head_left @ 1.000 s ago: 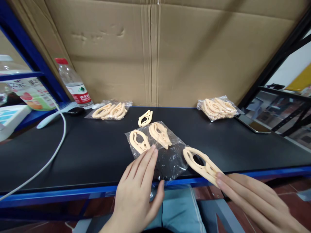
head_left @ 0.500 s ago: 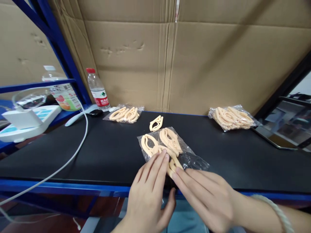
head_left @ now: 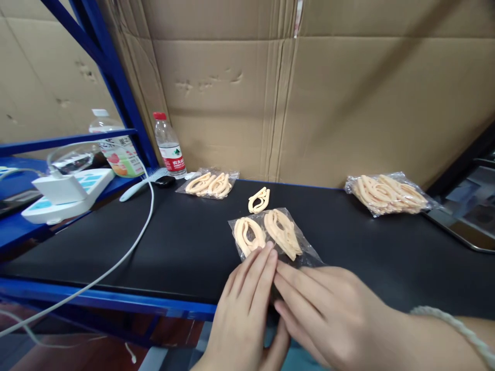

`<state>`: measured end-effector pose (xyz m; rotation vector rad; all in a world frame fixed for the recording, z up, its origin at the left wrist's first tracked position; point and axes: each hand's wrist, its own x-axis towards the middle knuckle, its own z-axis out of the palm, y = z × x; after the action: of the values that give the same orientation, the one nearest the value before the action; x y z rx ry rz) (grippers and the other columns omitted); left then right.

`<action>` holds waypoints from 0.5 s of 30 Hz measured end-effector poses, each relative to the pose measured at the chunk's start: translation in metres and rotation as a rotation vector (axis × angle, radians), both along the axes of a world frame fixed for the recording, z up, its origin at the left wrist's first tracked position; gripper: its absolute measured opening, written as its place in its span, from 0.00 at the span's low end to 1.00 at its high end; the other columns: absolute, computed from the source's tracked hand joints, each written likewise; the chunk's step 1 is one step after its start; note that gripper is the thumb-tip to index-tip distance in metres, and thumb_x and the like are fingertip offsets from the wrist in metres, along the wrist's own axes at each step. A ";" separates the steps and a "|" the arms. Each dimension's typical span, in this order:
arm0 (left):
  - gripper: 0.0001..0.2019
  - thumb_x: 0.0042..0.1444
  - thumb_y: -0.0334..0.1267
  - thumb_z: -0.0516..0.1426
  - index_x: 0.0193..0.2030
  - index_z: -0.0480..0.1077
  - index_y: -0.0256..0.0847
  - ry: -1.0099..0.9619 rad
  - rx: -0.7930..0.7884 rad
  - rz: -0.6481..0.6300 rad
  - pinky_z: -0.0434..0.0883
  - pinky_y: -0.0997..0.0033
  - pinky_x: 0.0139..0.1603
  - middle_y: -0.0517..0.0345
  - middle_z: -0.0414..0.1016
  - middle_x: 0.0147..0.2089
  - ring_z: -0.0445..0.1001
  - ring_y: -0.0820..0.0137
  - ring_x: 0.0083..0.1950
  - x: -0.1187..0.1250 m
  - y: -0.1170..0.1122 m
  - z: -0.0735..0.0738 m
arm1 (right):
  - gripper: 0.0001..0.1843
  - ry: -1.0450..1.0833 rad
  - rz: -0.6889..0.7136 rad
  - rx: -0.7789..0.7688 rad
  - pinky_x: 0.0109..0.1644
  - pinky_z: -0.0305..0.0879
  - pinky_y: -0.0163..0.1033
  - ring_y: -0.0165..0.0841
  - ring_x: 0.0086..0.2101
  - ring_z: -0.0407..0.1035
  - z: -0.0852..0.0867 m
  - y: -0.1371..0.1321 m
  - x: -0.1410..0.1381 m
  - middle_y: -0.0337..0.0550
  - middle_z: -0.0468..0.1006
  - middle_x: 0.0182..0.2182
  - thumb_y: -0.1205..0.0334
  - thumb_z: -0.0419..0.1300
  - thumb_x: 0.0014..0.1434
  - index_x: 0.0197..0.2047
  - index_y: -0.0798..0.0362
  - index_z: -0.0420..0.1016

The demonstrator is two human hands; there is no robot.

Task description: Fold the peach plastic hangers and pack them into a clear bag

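Observation:
A clear plastic bag (head_left: 309, 252) lies near the front of the black tabletop. Inside it, a beige folded plastic hanger (head_left: 249, 236) sits on the left and another hanger (head_left: 284, 234) on the right. My left hand (head_left: 247, 304) has its fingers laid together over the bag's near edge, thumb lower down. Against it, my right hand (head_left: 332, 309) pinches the same near part, fingertips touching the left hand's. Both hands cover the bag's near end. Just beyond the bag lies a single loose folded hanger (head_left: 258, 200).
Filled bags of hangers lie at the back left (head_left: 211, 184) and back right (head_left: 389, 193). A red-capped water bottle (head_left: 170, 149) stands by the cardboard wall (head_left: 216, 103). On the left are a brush (head_left: 133, 189), a white cable (head_left: 131, 246) and a power strip (head_left: 95, 183).
The hanger piece that showed between my fingertips is no longer visible there. My right hand has closed in over the bag's near edge. The whole view has shifted slightly.

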<state>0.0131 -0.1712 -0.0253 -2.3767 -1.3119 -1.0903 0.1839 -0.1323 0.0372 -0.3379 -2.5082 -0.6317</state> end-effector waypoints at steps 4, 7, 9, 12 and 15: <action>0.35 0.54 0.33 0.53 0.68 0.49 0.28 0.045 0.001 0.002 0.64 0.57 0.61 0.43 0.56 0.69 0.54 0.55 0.69 0.002 0.000 0.000 | 0.13 0.060 0.116 0.001 0.36 0.71 0.37 0.33 0.33 0.73 0.036 0.034 0.017 0.47 0.79 0.34 0.65 0.51 0.66 0.36 0.54 0.76; 0.35 0.53 0.32 0.53 0.68 0.50 0.28 0.070 -0.009 0.019 0.64 0.57 0.61 0.43 0.55 0.69 0.54 0.55 0.69 0.004 -0.001 0.002 | 0.13 0.068 -0.005 -0.084 0.43 0.71 0.41 0.36 0.40 0.72 0.041 0.102 0.011 0.50 0.79 0.39 0.65 0.49 0.67 0.42 0.57 0.76; 0.35 0.53 0.32 0.52 0.69 0.49 0.29 0.076 -0.008 0.027 0.64 0.57 0.61 0.44 0.55 0.69 0.54 0.55 0.69 0.005 -0.001 0.002 | 0.14 -0.004 -0.055 -0.184 0.47 0.70 0.45 0.39 0.46 0.71 0.033 0.151 0.003 0.52 0.78 0.45 0.67 0.49 0.67 0.48 0.58 0.74; 0.36 0.51 0.32 0.52 0.68 0.50 0.28 0.072 0.055 0.020 0.65 0.57 0.60 0.43 0.56 0.69 0.55 0.55 0.68 0.005 0.001 -0.002 | 0.18 -0.137 -0.049 -0.332 0.59 0.63 0.49 0.41 0.55 0.65 0.012 0.206 -0.008 0.55 0.73 0.53 0.73 0.54 0.62 0.54 0.59 0.72; 0.36 0.49 0.32 0.53 0.67 0.53 0.27 0.096 0.118 0.034 0.65 0.59 0.60 0.43 0.57 0.68 0.57 0.54 0.67 0.004 0.005 -0.007 | 0.23 -0.163 -0.031 -0.347 0.62 0.60 0.46 0.38 0.57 0.64 -0.011 0.233 -0.015 0.54 0.70 0.58 0.79 0.55 0.58 0.56 0.58 0.71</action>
<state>0.0171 -0.1665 -0.0321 -2.2831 -1.2168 -1.0024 0.1689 0.1005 0.0261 -0.4675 -2.7743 -0.2388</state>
